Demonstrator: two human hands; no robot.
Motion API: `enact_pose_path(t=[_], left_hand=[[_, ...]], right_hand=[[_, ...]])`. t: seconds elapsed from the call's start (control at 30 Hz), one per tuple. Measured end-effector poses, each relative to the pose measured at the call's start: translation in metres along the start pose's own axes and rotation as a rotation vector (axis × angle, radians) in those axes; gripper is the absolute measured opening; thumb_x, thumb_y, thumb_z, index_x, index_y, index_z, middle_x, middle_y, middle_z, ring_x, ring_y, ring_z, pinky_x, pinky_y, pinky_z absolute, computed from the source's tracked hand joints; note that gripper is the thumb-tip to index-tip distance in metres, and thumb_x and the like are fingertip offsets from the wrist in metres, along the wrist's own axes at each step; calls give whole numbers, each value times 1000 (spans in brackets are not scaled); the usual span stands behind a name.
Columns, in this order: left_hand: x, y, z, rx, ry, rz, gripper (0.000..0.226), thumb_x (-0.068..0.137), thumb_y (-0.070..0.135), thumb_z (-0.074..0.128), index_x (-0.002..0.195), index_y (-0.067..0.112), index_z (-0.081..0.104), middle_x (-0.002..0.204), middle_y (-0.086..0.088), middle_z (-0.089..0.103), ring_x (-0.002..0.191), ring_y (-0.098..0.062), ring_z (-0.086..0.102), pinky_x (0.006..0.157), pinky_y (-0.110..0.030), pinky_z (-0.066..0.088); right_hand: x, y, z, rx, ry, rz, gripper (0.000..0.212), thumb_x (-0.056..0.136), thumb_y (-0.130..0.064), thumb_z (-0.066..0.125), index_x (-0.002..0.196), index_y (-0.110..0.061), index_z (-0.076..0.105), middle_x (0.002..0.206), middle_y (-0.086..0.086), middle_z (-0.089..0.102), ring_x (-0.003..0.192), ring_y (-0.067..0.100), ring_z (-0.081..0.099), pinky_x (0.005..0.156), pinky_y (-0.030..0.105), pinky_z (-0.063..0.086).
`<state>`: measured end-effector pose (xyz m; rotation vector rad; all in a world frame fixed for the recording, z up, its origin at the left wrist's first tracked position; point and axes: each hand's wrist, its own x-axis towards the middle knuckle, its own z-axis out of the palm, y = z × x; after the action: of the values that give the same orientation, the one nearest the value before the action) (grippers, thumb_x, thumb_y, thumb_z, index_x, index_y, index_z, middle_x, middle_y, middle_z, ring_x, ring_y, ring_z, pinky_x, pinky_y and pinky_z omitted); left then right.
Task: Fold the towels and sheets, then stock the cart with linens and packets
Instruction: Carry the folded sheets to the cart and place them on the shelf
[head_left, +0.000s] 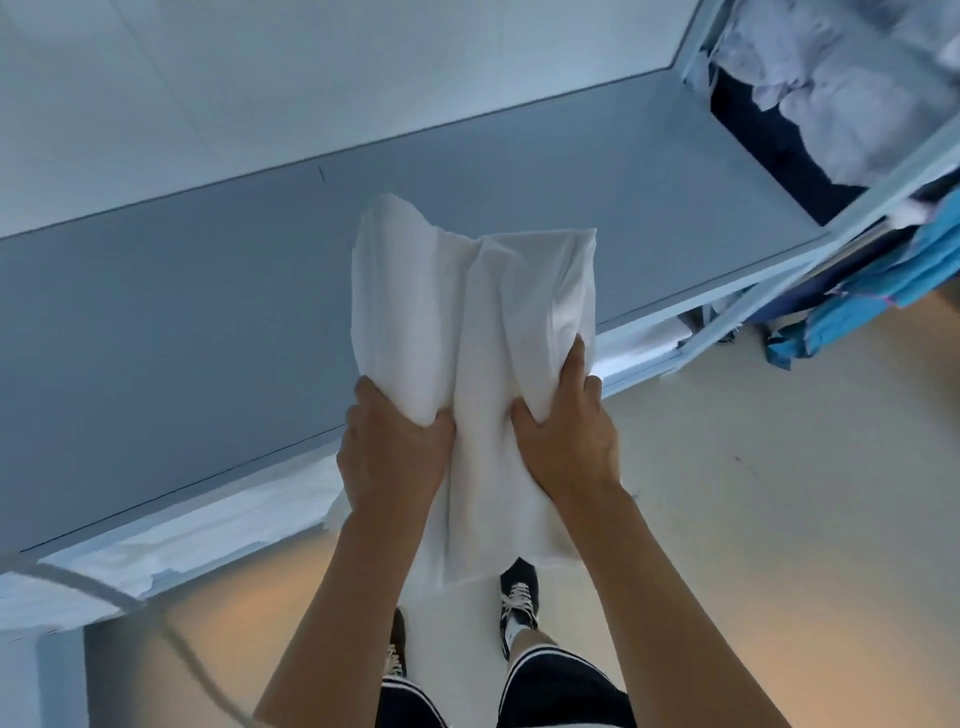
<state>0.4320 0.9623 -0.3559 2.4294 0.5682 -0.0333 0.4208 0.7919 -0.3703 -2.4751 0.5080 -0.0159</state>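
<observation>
Fingers (436, 421) of both hands clamped on bunched white terry towel (467, 312), held above grey table (156, 312); hanging tail below may slip, spoiling the fold

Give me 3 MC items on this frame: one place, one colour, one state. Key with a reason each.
1. Where is the white towel?
A. held over the grey tabletop's near edge
B. lying on the floor
C. inside the bin

2. What colour is the cloth hanging at right?
A. red
B. blue
C. yellow

3. How do the hands stand?
A. both open
B. only one grips
C. both grip the towel

Key:
1 A: it hangs from the hands above the tabletop.
2 B: the cloth is plainly blue.
3 C: left hand and right hand each bunch towel fabric.
</observation>
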Motion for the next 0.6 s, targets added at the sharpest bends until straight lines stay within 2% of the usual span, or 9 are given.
enact_pose_path(t=[0.13, 0.3, 0.47, 0.6], left_hand=[[-17, 33, 3, -10, -56, 97, 72, 75, 52, 74, 125, 10, 44, 111, -15, 62, 104, -42, 62, 86, -45, 48], [-38, 56, -2, -56, -148, 256, 75, 75, 55, 74, 126, 8, 45, 113, -16, 63, 103, -42, 62, 84, -45, 48], [-54, 73, -7, -69, -224, 431, 72, 73, 53, 76, 121, 9, 46, 108, -15, 64, 98, -41, 63, 76, -37, 40], [-72, 86, -3, -54, -311, 535, 67, 72, 51, 74, 117, 10, 46, 105, -13, 63, 96, -41, 62, 75, -37, 40]], right_hand=[[-8, 15, -39, -18, 68, 62, 93, 90, -45, 59, 161, -27, 2, 129, 12, 50, 106, 38, 60, 92, 47, 48], [-38, 25, -75, -24, 218, 166, 95, 90, -45, 62, 162, -26, 2, 132, 13, 49, 109, 40, 60, 91, 45, 48], [-73, 33, -95, -6, 359, 302, 96, 87, -45, 62, 161, -28, 3, 128, 12, 49, 107, 41, 59, 85, 43, 44], [-101, 48, -109, -14, 446, 416, 97, 87, -46, 62, 161, -27, 3, 129, 11, 49, 109, 41, 59, 85, 43, 43]])
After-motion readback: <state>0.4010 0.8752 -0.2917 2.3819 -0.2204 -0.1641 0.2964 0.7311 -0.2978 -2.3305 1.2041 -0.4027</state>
